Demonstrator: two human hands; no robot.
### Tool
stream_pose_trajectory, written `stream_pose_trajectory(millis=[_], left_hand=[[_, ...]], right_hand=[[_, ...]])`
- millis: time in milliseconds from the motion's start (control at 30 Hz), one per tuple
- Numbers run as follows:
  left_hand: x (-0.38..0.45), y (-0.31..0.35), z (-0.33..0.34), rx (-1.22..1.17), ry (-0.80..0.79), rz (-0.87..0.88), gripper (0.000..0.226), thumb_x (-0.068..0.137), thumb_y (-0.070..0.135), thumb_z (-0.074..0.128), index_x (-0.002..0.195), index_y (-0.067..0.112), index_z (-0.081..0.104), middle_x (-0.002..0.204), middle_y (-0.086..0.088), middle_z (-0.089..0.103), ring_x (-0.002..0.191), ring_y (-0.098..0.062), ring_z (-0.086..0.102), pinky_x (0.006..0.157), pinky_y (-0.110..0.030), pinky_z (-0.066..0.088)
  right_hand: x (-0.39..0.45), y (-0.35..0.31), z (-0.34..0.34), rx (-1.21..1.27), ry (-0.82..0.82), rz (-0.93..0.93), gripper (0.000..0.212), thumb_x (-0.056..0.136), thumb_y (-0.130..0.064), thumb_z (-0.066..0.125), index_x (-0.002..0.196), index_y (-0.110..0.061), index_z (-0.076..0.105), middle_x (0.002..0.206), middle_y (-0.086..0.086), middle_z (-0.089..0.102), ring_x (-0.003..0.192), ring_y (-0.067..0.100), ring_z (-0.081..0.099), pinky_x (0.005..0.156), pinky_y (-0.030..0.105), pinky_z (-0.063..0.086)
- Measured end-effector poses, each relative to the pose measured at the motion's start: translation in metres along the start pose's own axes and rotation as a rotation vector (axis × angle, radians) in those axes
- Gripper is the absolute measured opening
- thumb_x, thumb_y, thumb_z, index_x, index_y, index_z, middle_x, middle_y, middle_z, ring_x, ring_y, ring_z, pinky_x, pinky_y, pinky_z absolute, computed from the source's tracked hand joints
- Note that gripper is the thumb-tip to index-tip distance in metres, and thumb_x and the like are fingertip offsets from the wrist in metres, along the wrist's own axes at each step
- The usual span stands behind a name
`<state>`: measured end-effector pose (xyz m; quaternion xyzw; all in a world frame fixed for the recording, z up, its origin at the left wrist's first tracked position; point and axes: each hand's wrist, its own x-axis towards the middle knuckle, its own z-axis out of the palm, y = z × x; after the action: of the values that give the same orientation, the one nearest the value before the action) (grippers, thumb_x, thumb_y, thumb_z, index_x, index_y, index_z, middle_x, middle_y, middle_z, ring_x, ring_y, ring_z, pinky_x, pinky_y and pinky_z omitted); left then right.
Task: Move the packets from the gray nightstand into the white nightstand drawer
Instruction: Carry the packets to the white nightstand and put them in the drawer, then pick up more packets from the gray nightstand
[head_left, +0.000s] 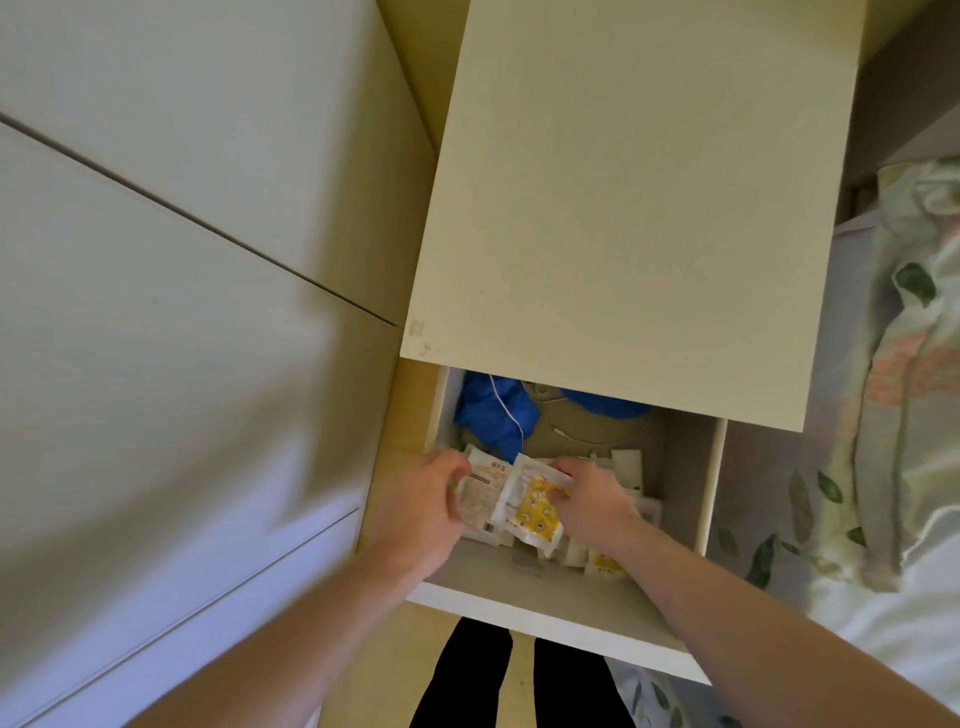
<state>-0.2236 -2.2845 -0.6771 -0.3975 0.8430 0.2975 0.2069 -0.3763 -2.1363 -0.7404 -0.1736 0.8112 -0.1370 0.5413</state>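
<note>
The white nightstand (639, 197) stands in front of me with its drawer (550, 608) pulled out. Both my hands are inside the drawer. My left hand (421, 504) pinches a pale packet with brown print (480, 493). Beside it, my right hand (589, 499) grips the top edge of a yellow and white packet (535, 514). More packets (605, 561) lie loose on the drawer floor under and to the right of my hands. The gray nightstand is out of view.
Blue cloth (493, 415) and a thin white cord (506, 410) fill the back of the drawer. White wardrobe doors (171, 312) stand on the left. A bed with leaf-print bedding (893, 389) is on the right. My legs show below the drawer front.
</note>
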Motion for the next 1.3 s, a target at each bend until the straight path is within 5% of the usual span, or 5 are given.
stream_pose_trajectory(millis=[100, 367, 600, 1000, 1300], left_hand=[[-0.006, -0.015, -0.022, -0.086, 0.144, -0.060, 0.028, 0.093, 0.010, 0.058, 0.100, 0.036, 0.061, 0.093, 0.022, 0.062, 0.079, -0.003, 0.061, 0.064, -0.024, 0.055], [-0.016, -0.046, -0.028, -0.243, 0.266, -0.190, 0.032, 0.089, 0.004, 0.058, 0.093, 0.035, 0.062, 0.089, 0.021, 0.063, 0.082, 0.001, 0.059, 0.066, -0.025, 0.053], [-0.032, -0.038, -0.029, -0.336, 0.219, -0.227, 0.036, 0.090, 0.000, 0.053, 0.094, 0.035, 0.063, 0.091, 0.020, 0.066, 0.085, -0.004, 0.063, 0.068, -0.028, 0.054], [-0.111, 0.021, -0.108, -0.164, 0.022, -0.114, 0.034, 0.090, 0.010, 0.058, 0.116, 0.033, 0.059, 0.113, 0.019, 0.059, 0.102, -0.009, 0.060, 0.086, -0.033, 0.058], [-0.204, 0.087, -0.172, 0.060, -0.122, 0.271, 0.036, 0.095, 0.020, 0.060, 0.128, 0.033, 0.057, 0.133, 0.016, 0.052, 0.102, -0.005, 0.058, 0.075, -0.020, 0.051]], right_hand=[[0.014, -0.019, 0.027, 0.029, -0.005, 0.003, 0.023, 0.099, -0.015, 0.056, 0.114, -0.029, 0.067, 0.106, 0.000, 0.071, 0.091, 0.016, 0.067, 0.077, 0.033, 0.059], [0.023, -0.041, 0.089, -0.030, -0.082, 0.014, 0.062, 0.096, -0.003, 0.054, 0.152, -0.029, 0.044, 0.138, 0.009, 0.058, 0.120, 0.029, 0.060, 0.099, 0.037, 0.054], [0.000, -0.045, 0.079, -0.085, -0.095, -0.025, 0.097, 0.091, 0.007, 0.060, 0.164, -0.025, 0.006, 0.171, -0.002, 0.008, 0.153, 0.026, 0.029, 0.117, 0.037, 0.039], [-0.167, -0.058, -0.019, 0.006, 0.050, -0.068, 0.086, 0.083, 0.015, 0.048, 0.156, -0.030, 0.032, 0.163, -0.010, 0.026, 0.130, 0.020, 0.054, 0.088, 0.024, 0.051], [-0.372, -0.070, -0.053, 0.192, 0.427, 0.000, 0.064, 0.097, -0.005, 0.051, 0.155, -0.029, 0.036, 0.161, -0.012, 0.032, 0.140, 0.012, 0.044, 0.106, 0.021, 0.038]])
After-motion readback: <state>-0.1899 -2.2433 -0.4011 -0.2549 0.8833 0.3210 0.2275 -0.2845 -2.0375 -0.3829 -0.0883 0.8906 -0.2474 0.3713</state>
